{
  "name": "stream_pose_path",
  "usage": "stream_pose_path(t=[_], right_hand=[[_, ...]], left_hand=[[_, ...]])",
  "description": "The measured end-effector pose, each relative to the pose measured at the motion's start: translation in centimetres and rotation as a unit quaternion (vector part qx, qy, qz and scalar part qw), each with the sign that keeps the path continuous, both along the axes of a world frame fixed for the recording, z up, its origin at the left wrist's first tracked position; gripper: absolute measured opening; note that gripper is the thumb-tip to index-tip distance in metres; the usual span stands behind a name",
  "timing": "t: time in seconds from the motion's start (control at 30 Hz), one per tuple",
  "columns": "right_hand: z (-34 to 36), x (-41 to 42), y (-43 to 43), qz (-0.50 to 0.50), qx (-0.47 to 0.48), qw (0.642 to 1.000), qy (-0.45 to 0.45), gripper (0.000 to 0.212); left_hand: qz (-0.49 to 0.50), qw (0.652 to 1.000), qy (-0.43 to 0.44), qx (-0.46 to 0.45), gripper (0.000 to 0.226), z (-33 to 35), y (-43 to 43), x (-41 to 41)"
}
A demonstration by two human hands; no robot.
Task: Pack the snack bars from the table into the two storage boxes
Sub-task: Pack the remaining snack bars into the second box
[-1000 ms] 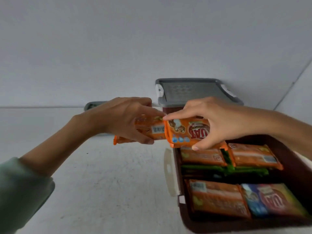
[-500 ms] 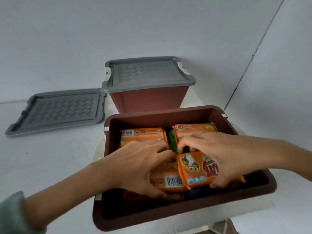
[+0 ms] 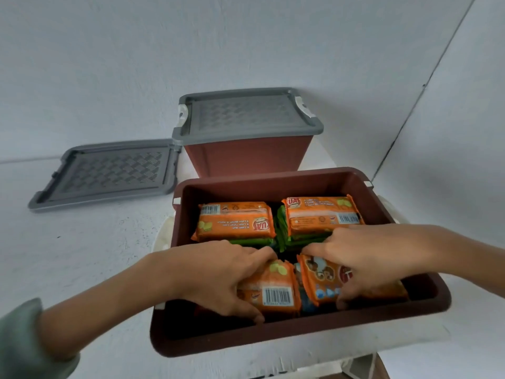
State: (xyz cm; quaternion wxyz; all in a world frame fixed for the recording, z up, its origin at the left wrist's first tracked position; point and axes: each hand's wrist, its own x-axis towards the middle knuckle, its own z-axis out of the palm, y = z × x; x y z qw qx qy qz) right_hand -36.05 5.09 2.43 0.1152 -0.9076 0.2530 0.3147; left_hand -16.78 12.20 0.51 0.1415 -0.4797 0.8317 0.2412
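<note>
Both hands down in the open brown box

Left hand (image 3: 218,277) and right hand (image 3: 363,261) each clamp a glossy orange snack pack (image 3: 276,291) inside the smooth plastic box (image 3: 273,337) at the table's near edge.

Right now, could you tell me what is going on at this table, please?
A person is packing snack bars into an open brown box. The left hand presses an orange pack into the near row; the right hand sets another pack beside it. Two orange stacks fill the far row. A second box stands behind with its lid on, and a loose grey lid lies to its left.
</note>
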Motion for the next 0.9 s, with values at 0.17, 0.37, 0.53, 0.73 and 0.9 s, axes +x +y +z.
stream_pose_path(t=[0.17,0.37,0.53,0.73,0.9], right_hand=[[0.3,0.2,0.3,-0.009,0.044,0.998,-0.047,0.065],[0.6,0.3,0.5,0.015,0.026,0.998,-0.057,0.064],[-0.3,0.9,0.6,0.036,-0.009,0.998,-0.051,0.065],[-0.4,1.1,0.3,0.092,-0.028,0.995,-0.017,0.065],[-0.5,1.2,0.0,0.081,-0.015,0.996,-0.02,0.064]], left_hand=[[0.002,1.0,-0.021,-0.004,0.075,0.1,0.3,-0.6],[0.007,0.998,-0.056,0.02,0.074,0.5,-0.2,-1.4],[0.009,0.999,-0.039,0.003,0.059,0.2,-0.9,-1.5],[0.002,1.0,-0.026,0.011,0.055,0.0,-1.0,-1.3],[-0.005,1.0,-0.02,0.014,0.057,-0.3,-1.3,-1.1]])
